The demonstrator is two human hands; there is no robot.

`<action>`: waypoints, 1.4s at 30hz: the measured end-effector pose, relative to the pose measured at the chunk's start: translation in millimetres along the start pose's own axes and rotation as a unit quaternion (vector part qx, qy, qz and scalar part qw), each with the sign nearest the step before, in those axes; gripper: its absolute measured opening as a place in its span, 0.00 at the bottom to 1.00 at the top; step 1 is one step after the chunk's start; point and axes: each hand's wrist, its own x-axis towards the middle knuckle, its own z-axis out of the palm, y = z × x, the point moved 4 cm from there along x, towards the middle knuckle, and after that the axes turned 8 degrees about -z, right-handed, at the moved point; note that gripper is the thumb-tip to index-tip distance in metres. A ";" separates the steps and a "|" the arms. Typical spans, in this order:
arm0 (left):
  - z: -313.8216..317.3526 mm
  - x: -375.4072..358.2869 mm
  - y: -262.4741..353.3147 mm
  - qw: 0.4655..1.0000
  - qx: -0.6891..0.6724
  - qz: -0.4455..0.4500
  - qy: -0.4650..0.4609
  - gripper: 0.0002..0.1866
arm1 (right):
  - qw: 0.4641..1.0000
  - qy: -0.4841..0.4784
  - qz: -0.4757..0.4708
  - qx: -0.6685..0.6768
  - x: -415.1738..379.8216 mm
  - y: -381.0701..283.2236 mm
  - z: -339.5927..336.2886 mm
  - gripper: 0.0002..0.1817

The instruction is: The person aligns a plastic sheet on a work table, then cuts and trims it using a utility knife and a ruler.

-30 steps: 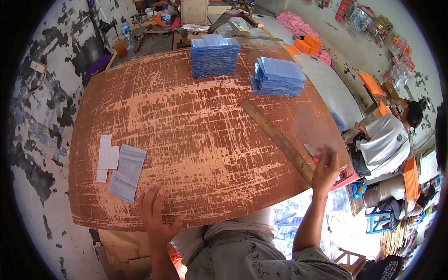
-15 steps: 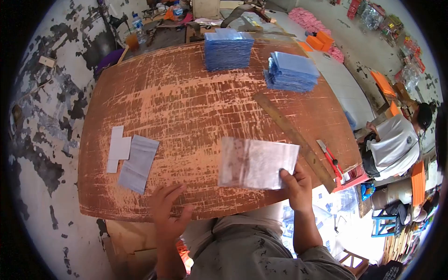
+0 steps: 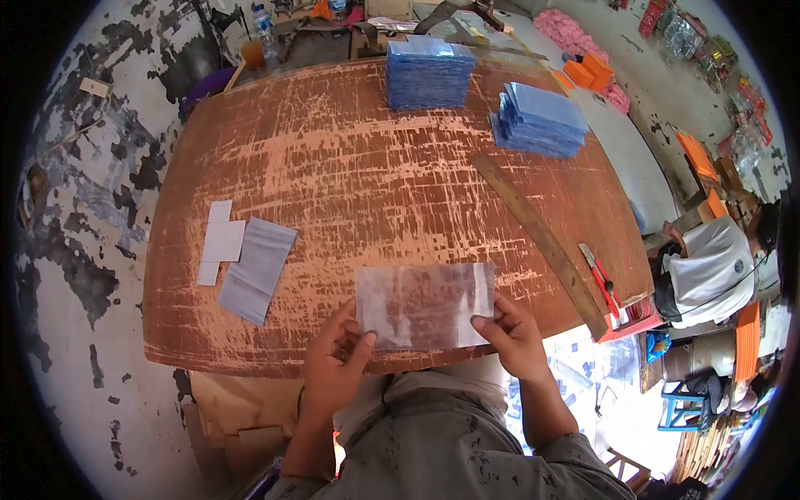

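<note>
A clear plastic sheet (image 3: 425,304) is held up above the near edge of the worn brown table (image 3: 333,175). My left hand (image 3: 340,354) pinches its lower left corner between thumb and fingers. At the lower right side my right hand (image 3: 510,337) grips it, thumb on top and fingers behind. To the left on the table lie a white paper cutout (image 3: 222,242) and a greyish, see-through folded sheet (image 3: 258,271), side by side. A long wooden ruler (image 3: 542,242) lies slanted to the right of my right hand.
Two stacks of bluish plastic sheets, one tall (image 3: 429,79) and one lower (image 3: 542,121), stand at the far side. A red-handled cutter (image 3: 602,279) lies near the right edge. Another person (image 3: 708,271) sits at the right. A water bottle (image 3: 264,25) stands behind.
My left hand has moved right and taken hold of the plastic sheet's left corner. My right hand has brought the sheet lower and slightly left. The camera view has shifted a little.
</note>
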 end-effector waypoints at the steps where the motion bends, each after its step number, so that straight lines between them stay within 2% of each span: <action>1: -0.4 0.2 -0.7 1.000 -0.007 -0.004 0.002 0.32 | 1.000 -0.004 0.007 -0.012 -0.6 0.8 0.4 0.25; 6: 0.9 -1.9 2.6 0.999 -0.032 -0.006 -0.006 0.32 | 0.998 -0.013 -0.010 -0.057 -0.2 -4.8 6.7 0.26; 8: 1.6 -1.9 2.8 0.999 -0.035 -0.012 -0.009 0.32 | 0.997 -0.010 0.021 -0.068 0.3 -0.1 2.7 0.26; 17: 3.0 -2.4 3.8 0.999 -0.041 -0.004 -0.002 0.32 | 0.999 -0.013 0.015 -0.039 0.1 -0.9 2.9 0.25; 20: 2.5 -2.9 6.3 1.000 -0.019 0.003 0.013 0.32 | 0.999 0.037 0.028 0.008 -0.5 -18.3 16.0 0.26; 21: 0.3 -2.4 3.6 0.999 0.012 0.035 0.031 0.32 | 0.999 0.038 0.029 0.008 -0.2 -13.4 11.9 0.26; 23: -4.3 -3.2 2.0 0.996 0.043 0.066 0.049 0.32 | 0.992 0.017 -0.068 -0.106 2.0 -4.7 0.5 0.30; 26: -9.0 -4.1 1.2 0.991 0.091 0.069 0.071 0.32 | 0.985 0.032 -0.087 -0.143 2.3 1.4 -3.1 0.28; 28: -12.4 -6.0 1.9 0.975 0.161 0.084 0.126 0.31 | 0.986 0.028 -0.048 -0.155 0.0 -4.2 1.4 0.27; 30: -15.2 -6.3 1.6 0.972 0.177 0.082 0.134 0.30 | 0.985 0.022 -0.009 -0.168 -1.3 -4.9 3.0 0.26; 32: -17.1 -4.9 3.3 0.968 0.192 0.081 0.142 0.29 | 0.949 0.010 -0.080 -0.304 -0.5 -11.5 3.9 0.21; 33: -18.2 -5.2 5.2 0.963 0.202 0.090 0.157 0.29 | 0.949 0.009 -0.077 -0.304 -0.8 -15.4 4.9 0.21; 35: -22.7 -3.6 5.3 0.957 0.212 0.098 0.171 0.29 | 0.915 0.031 -0.110 -0.387 -1.3 -29.4 7.1 0.17; 36: -25.4 -3.9 8.6 0.924 0.293 0.155 0.190 0.29 | 0.915 0.031 -0.108 -0.388 -0.8 -23.4 2.2 0.17; 37: -24.9 -4.7 11.7 0.881 0.371 0.210 0.206 0.28 | 0.890 0.052 -0.156 -0.426 -0.8 -17.8 -7.5 0.16; 38: -24.8 -3.7 13.0 0.882 0.370 0.207 0.205 0.28 | 0.860 0.073 -0.203 -0.462 -2.5 -17.1 -14.9 0.16; 39: -20.0 -2.6 15.9 0.880 0.388 0.223 0.156 0.29 | 0.861 0.071 -0.200 -0.463 -2.2 -19.4 -19.1 0.16; 40: -14.7 -1.1 17.6 0.876 0.404 0.239 0.107 0.30 | 0.827 0.094 -0.214 -0.511 -1.1 -26.0 -23.4 0.15; 41: -12.6 1.4 18.4 0.878 0.404 0.235 0.107 0.30 | 0.790 0.117 -0.227 -0.557 -1.3 -31.2 -28.4 0.15; 42: -6.8 4.4 18.9 0.870 0.421 0.246 0.075 0.32 | 0.782 0.137 -0.210 -0.571 -1.7 -30.6 -38.0 0.14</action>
